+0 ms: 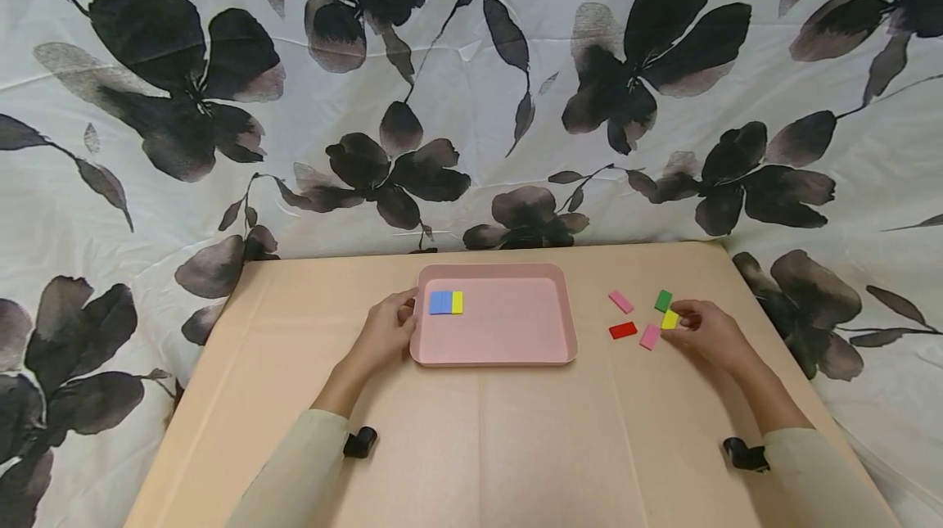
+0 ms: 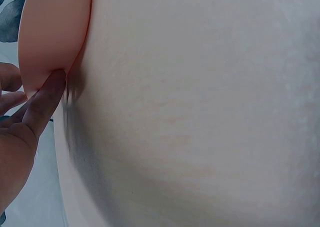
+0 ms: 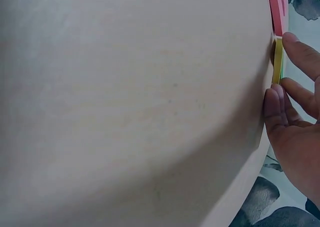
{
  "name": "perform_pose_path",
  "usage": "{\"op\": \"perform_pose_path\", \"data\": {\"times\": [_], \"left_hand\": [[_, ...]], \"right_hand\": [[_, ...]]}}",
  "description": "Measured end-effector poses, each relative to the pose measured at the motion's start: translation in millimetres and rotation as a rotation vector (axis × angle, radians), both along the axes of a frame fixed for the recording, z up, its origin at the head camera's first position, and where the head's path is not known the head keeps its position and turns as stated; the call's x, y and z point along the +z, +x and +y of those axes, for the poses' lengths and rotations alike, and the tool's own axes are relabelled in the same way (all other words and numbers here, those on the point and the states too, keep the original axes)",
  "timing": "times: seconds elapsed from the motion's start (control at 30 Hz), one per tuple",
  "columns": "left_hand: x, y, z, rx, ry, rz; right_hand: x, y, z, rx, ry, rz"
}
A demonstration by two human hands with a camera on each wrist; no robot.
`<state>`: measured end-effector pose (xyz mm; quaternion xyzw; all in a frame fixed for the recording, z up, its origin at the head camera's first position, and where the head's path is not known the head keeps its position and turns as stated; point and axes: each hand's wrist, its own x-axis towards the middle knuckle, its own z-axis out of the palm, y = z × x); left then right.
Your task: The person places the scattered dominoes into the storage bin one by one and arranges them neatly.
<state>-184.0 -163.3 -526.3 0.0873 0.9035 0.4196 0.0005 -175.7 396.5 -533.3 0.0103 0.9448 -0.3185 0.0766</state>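
My left hand [image 1: 386, 327] holds the left edge of a pink tray [image 1: 501, 352], its thumb against the rim in the left wrist view. Inside the tray, two blue blocks [image 1: 440, 303] and a yellow block [image 1: 457, 303] sit side by side near the upper left. On the right of the table, my right hand [image 1: 710, 337] pinches another small yellow block [image 1: 670, 320] between thumb and fingers, low at the tabletop. Close around it lie a green block [image 1: 663, 300] and a pink block [image 1: 650, 337]. The right wrist view shows the held yellow block [image 3: 278, 62] edge-on.
A red block [image 1: 623, 331] and a second pink block [image 1: 621, 302] lie between the tray and my right hand. The light wooden-toned table [image 1: 545, 446] ends at a back edge against a white cloth [image 1: 516, 102] with dark flowers.
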Motion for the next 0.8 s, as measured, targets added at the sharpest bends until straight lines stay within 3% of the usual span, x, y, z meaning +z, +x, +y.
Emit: {"op": "perform_pose_path", "data": {"times": [0.8], "left_hand": [[0.8,-3.1,-4.3,-0.017,0.023,0.013]], "right_hand": [[1.1,0.3,-1.9,-0.015,0.016,-0.026]]}}
